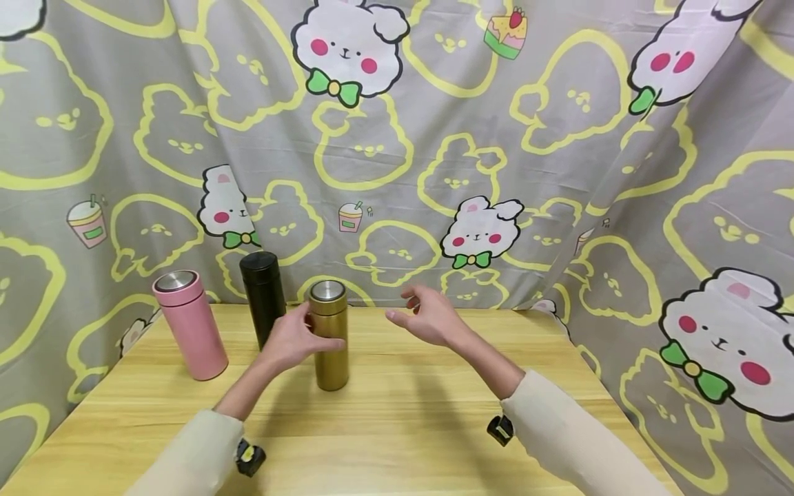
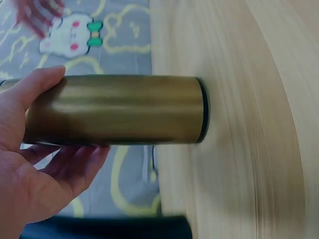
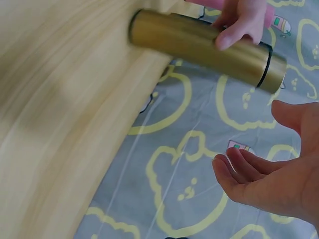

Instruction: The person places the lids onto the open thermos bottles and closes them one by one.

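A gold thermos bottle (image 1: 331,362) with a silver-topped lid stands upright on the wooden table. My left hand (image 1: 299,339) grips it from the left side, thumb across the front and fingers behind. In the left wrist view, the thumb and fingers lie on opposite sides of the gold body (image 2: 129,107), whose dark base ring is at the tabletop. To the right of the bottle, my right hand (image 1: 429,317) hovers above the table with relaxed, slightly bent fingers and holds nothing. The right wrist view shows its palm (image 3: 279,191) apart from the bottle, near the lid end.
Just behind my left hand stands a black thermos bottle (image 1: 263,293), partly hidden by it. Farther left is a pink thermos bottle (image 1: 197,337). A grey patterned curtain (image 1: 397,200) hangs along the back and sides of the wooden table (image 1: 397,441).
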Demonstrator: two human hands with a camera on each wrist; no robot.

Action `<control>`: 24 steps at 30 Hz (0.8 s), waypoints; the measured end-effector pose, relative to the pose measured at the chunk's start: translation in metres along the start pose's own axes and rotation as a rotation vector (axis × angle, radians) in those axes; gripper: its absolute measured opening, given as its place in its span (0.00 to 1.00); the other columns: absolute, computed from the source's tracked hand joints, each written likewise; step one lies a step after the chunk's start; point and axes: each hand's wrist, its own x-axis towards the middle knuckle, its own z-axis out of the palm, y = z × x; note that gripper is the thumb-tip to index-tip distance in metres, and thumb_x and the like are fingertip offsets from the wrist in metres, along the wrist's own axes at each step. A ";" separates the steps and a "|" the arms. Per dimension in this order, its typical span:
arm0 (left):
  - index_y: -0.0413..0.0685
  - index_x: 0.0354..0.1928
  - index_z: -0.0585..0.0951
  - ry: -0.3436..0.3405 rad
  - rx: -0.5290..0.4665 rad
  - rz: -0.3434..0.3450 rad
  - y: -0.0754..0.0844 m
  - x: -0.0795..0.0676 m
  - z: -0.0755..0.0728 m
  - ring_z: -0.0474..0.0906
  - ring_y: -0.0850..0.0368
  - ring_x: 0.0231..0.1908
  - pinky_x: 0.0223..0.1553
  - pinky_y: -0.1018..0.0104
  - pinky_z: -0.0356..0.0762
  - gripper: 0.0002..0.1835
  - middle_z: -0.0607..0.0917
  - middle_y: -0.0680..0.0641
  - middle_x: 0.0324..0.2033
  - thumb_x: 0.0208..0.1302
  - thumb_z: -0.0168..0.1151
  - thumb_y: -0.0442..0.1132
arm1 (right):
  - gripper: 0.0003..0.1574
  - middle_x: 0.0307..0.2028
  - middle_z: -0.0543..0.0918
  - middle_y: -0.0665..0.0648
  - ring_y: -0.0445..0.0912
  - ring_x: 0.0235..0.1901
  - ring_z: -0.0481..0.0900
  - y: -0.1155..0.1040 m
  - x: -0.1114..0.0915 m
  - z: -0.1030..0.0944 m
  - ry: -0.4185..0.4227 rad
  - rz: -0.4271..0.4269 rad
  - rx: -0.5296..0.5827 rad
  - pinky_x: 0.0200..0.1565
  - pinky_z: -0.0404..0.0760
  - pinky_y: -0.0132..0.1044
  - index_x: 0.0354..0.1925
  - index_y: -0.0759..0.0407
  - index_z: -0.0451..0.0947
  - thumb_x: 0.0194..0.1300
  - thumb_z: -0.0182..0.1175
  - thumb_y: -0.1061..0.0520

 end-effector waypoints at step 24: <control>0.35 0.58 0.74 0.110 0.159 -0.067 -0.057 -0.041 -0.096 0.83 0.44 0.43 0.36 0.61 0.78 0.45 0.86 0.34 0.47 0.49 0.79 0.61 | 0.32 0.43 0.85 0.62 0.51 0.42 0.83 0.053 -0.010 0.011 -0.022 0.074 -0.077 0.43 0.82 0.48 0.58 0.63 0.78 0.67 0.65 0.41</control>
